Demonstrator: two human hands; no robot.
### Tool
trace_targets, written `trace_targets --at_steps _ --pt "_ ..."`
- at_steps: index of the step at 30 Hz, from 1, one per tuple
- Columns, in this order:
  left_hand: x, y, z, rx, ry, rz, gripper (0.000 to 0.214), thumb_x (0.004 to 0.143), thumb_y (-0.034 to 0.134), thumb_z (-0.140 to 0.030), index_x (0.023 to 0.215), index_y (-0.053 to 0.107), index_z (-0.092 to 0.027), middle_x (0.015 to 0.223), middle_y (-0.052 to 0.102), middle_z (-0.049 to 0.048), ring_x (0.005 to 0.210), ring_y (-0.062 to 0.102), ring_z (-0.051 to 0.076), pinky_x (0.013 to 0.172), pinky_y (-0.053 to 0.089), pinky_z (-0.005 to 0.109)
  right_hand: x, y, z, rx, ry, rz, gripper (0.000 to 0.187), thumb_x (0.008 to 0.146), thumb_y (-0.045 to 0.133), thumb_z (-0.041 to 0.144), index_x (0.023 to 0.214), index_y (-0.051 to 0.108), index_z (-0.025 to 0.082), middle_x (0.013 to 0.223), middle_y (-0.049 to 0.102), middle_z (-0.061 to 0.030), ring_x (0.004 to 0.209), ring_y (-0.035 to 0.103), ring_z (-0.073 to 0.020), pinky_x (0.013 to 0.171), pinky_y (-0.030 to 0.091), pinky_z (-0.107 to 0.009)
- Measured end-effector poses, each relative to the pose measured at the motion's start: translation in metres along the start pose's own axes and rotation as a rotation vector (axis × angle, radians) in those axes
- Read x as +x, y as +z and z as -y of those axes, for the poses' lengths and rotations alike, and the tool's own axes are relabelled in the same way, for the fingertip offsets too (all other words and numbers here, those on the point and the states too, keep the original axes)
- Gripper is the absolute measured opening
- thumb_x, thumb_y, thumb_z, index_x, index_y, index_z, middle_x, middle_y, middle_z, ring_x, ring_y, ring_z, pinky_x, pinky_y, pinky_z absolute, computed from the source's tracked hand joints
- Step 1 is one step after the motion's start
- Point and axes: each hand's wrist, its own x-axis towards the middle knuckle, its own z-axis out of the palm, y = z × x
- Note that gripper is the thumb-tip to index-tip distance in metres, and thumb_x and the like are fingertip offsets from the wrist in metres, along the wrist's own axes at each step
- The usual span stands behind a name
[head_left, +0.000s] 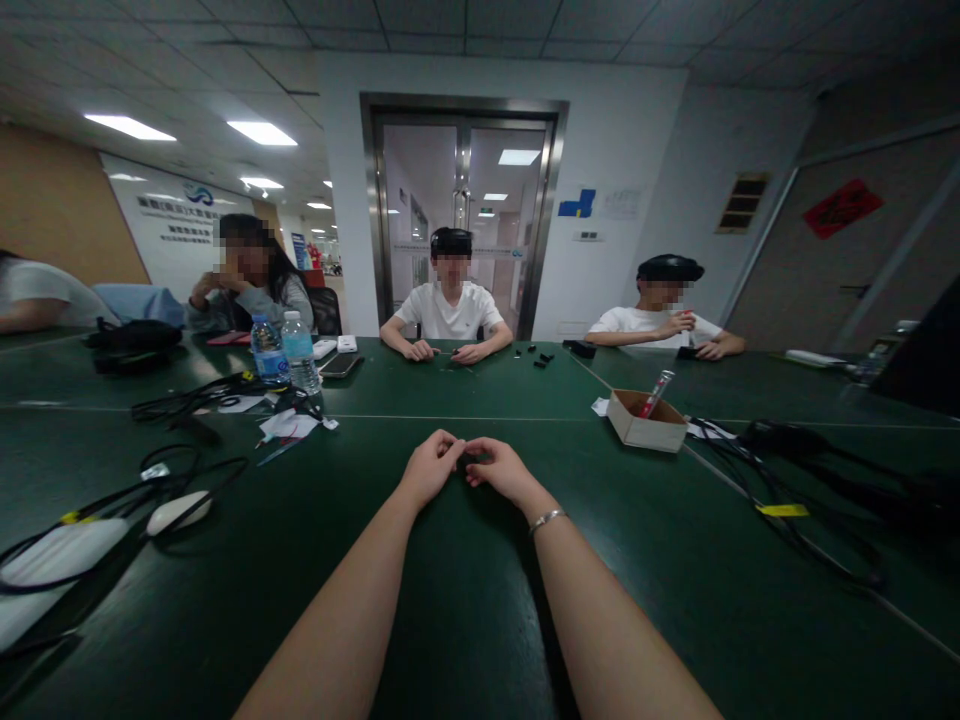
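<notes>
My left hand (433,470) and my right hand (501,468) are brought together over the middle of the dark green table (472,620). Their fingertips meet, thumbs and forefingers curled in a pinch. Something small and dark seems to sit between the fingers, too hidden and small to name. A silver bracelet (547,521) circles my right wrist. To the right of my hands stands an open box (646,436) with a red-and-clear tube (658,393) leaning out of it.
Left are two water bottles (301,352), a phone (342,367), paper scraps (289,425), a white mouse (180,513) and black cables (217,480). More cables (795,520) lie right. Across the table, a person (450,310) sits near small black pieces (541,358); other people sit at both sides.
</notes>
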Motion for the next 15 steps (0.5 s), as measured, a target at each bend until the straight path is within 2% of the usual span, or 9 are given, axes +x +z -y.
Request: trace_targets --at_steps 3,5,9,13,15 --pt "-0.002 0.0 -0.002 0.011 0.03 0.023 0.029 0.081 0.053 -0.042 0.095 0.06 -0.018 0.074 0.061 0.0012 0.066 0.056 0.013 0.06 0.041 0.023 0.0 0.004 0.003 -0.135 0.022 -0.034 0.024 0.069 0.059 -0.003 0.088 0.058 0.013 0.07 0.063 0.0003 0.042 0.054 -0.0062 0.036 0.041 -0.014" --pt "-0.005 0.001 -0.004 0.011 0.04 0.031 0.027 0.081 0.054 -0.039 0.097 0.061 -0.017 0.08 0.064 0.0032 0.071 0.058 0.014 0.064 0.043 0.024 -0.003 0.004 0.007 -0.169 0.034 -0.048 0.027 0.069 0.058 -0.003 0.09 0.058 0.013 0.074 0.064 -0.0006 0.038 0.05 -0.0049 0.031 0.036 -0.014" --pt "-0.012 0.007 -0.007 0.064 0.039 0.048 0.026 0.08 0.056 -0.039 0.096 0.06 -0.018 0.078 0.064 0.002 0.072 0.059 0.015 0.067 0.044 0.025 -0.009 0.004 0.015 0.037 0.036 -0.055 0.044 0.067 0.054 -0.006 0.105 0.054 0.014 0.082 0.064 -0.0021 0.044 0.056 -0.0067 0.038 0.044 -0.015" --pt "-0.018 0.012 -0.017 0.14 -0.028 0.034 0.017 0.079 0.056 -0.03 0.092 0.058 -0.019 0.078 0.064 0.001 0.071 0.058 0.014 0.067 0.044 0.024 -0.017 0.008 0.018 0.128 0.082 0.061 0.038 0.069 0.059 -0.001 0.105 0.053 0.013 0.071 0.062 -0.0007 0.05 0.06 -0.0094 0.042 0.048 -0.016" --pt "-0.029 0.01 -0.032 0.182 -0.034 0.102 0.02 0.078 0.056 -0.025 0.096 0.058 -0.019 0.082 0.066 0.0027 0.075 0.06 0.015 0.07 0.046 0.026 -0.024 0.005 0.021 0.095 0.093 0.116 0.037 0.069 0.064 0.003 0.103 0.054 0.012 0.073 0.063 -0.0013 0.051 0.06 -0.0094 0.044 0.049 -0.016"
